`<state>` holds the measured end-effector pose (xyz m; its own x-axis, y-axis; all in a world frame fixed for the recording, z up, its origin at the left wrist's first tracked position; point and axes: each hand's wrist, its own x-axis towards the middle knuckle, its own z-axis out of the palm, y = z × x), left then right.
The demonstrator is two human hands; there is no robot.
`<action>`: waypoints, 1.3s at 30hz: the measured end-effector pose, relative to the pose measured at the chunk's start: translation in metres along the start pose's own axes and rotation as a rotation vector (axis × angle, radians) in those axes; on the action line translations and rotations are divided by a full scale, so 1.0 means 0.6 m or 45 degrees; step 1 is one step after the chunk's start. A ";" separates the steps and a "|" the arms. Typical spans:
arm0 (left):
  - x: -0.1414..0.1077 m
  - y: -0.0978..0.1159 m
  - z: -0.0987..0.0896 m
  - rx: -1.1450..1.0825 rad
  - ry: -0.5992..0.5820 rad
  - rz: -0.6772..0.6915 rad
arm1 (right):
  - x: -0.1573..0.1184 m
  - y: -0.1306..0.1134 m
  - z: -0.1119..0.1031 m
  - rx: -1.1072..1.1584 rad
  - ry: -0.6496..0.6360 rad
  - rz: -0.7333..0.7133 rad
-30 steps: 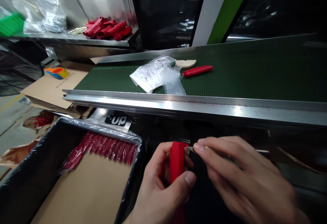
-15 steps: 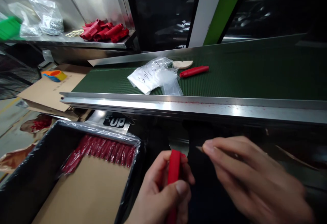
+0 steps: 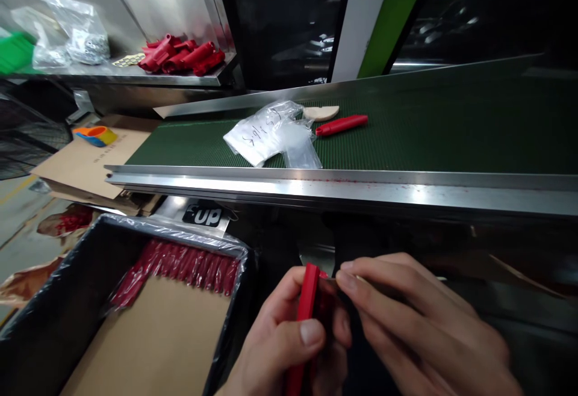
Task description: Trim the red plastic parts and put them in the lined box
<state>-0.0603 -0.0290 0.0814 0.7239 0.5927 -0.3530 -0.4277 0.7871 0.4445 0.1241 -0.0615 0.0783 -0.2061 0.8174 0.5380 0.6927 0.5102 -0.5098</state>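
My left hand is closed round a long red plastic part, held upright below the conveyor's front edge. In my right hand a thin pointed blade is pinched between thumb and fingers. Its tip meets the top side of the red part, near a small red nub. Most of the blade and the part's lower side are hidden by my fingers. On the conveyor ahead lies another red plastic part, beside a cream half-round piece and a crumpled clear plastic bag with handwriting.
At lower left a black-lined bin holds bagged red parts on cardboard. The green conveyor has a metal rail. More red parts and clear bags sit on a shelf; a tape roll rests on cardboard.
My right hand has moved left, bringing the blade tip to the red part. My left hand has tilted the part slightly.
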 end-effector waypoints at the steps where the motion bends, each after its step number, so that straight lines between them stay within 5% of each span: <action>1: 0.001 -0.001 -0.001 0.004 -0.006 0.012 | 0.000 -0.001 -0.001 -0.008 0.001 -0.001; 9: 0.012 -0.024 -0.032 0.052 -0.292 0.206 | 0.002 0.008 0.009 -0.081 0.058 -0.017; 12: 0.012 -0.030 -0.036 0.057 -0.301 0.065 | -0.001 0.021 0.005 -0.126 0.214 0.098; 15: 0.012 -0.033 -0.033 -0.052 -0.321 0.004 | -0.002 0.024 -0.008 -0.098 0.146 0.081; 25: 0.007 -0.007 -0.002 -0.141 -0.134 -0.243 | 0.003 0.013 -0.017 -0.054 -0.041 -0.109; 31: 0.009 -0.008 -0.004 -0.156 -0.030 -0.208 | 0.005 0.021 -0.020 -0.100 -0.067 -0.183; 39: 0.004 -0.018 -0.017 -0.101 -0.072 -0.196 | 0.016 0.023 -0.024 -0.211 0.021 -0.253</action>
<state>-0.0597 -0.0342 0.0673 0.8125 0.4555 -0.3640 -0.3492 0.8801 0.3218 0.1418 -0.0503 0.0862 -0.3392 0.7002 0.6282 0.7438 0.6085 -0.2766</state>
